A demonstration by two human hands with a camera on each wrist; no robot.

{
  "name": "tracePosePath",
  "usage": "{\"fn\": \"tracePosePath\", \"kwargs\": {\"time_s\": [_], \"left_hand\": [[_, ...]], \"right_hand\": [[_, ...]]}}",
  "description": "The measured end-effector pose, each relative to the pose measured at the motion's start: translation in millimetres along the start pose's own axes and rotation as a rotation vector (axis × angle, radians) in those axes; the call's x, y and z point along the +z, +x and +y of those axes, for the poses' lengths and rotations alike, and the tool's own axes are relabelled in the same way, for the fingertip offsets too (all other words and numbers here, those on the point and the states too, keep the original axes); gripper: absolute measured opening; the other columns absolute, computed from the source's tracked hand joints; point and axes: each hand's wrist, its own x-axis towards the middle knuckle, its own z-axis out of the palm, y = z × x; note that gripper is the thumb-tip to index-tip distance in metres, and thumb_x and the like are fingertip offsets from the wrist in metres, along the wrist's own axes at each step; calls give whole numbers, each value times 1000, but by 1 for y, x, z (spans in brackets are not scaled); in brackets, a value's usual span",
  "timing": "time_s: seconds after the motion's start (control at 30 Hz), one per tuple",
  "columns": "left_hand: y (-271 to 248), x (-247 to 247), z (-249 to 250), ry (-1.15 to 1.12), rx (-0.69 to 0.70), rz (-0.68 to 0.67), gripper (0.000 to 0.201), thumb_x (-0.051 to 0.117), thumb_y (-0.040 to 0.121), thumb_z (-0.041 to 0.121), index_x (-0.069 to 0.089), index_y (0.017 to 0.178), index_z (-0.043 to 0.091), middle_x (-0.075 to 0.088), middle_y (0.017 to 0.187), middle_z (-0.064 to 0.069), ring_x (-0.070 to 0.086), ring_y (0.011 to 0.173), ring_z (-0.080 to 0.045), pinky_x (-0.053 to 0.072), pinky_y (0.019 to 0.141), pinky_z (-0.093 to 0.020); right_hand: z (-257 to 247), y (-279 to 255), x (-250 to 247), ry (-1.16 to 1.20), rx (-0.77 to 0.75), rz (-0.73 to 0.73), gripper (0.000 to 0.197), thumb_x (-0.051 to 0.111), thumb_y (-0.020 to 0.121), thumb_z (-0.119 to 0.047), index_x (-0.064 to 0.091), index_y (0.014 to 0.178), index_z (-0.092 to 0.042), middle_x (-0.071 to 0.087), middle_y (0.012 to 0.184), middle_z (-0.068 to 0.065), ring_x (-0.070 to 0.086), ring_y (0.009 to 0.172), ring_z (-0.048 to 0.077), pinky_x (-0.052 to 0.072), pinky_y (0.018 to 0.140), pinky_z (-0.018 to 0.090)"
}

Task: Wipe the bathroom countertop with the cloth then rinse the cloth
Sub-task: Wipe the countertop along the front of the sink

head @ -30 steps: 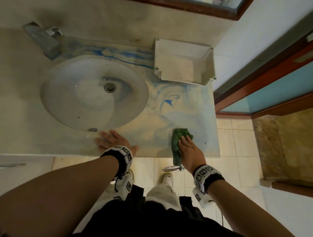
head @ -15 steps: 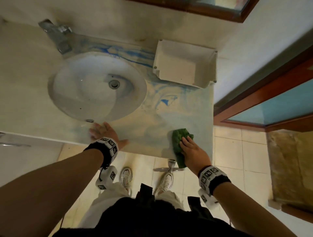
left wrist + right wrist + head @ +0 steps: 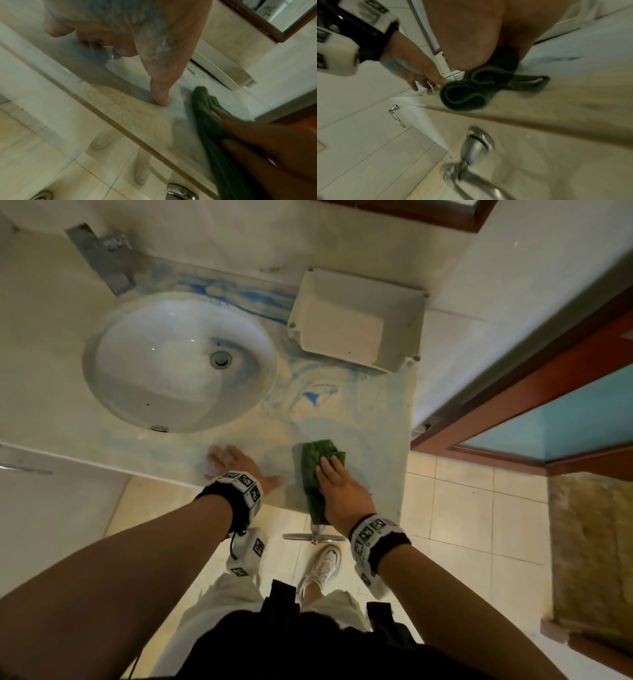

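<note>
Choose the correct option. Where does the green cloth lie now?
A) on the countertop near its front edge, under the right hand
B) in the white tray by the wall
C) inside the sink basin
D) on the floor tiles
A: the head view shows the green cloth pressed on the countertop by the right hand, with its lower end hanging over the front edge.

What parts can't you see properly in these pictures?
- Head view: the green cloth's near part is hidden under the right hand.
- Head view: the mirror is cut off by the top edge.
- Right wrist view: the chrome fixture is blurred.
</note>
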Motion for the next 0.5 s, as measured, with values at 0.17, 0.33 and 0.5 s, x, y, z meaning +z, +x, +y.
{"fn": "tracePosePath", "kwargs": {"time_s": [0.17,0.33,0.5], "left_hand": [[0,2,11,27,-47,41,146,71,61,77,-14,150,-2,-18,156,-29,-10,146,-46,7,117,-54],[1,4,12,43,-55,66,146,70,62,77,-14,149,-3,-17,155,-31,-10,145,-47,7,117,-55],[-3,-1,18,96,-83,50,145,66,63,80,-13,149,-5,-14,155,-34,-6,144,-50,8,117,-56]], "right_hand": [[51,-70,24,4,79,48,67,60,88,-15,32,149,-14,14,159,-4,15,148,21,42,108,39],[71,-64,19,31,107,95,69,80,70,-14,56,134,-14,45,147,2,42,136,25,56,90,40],[75,-15,-13,58,288,129,65,45,95,-11,20,154,-19,7,162,-6,0,149,14,26,116,32]]}}
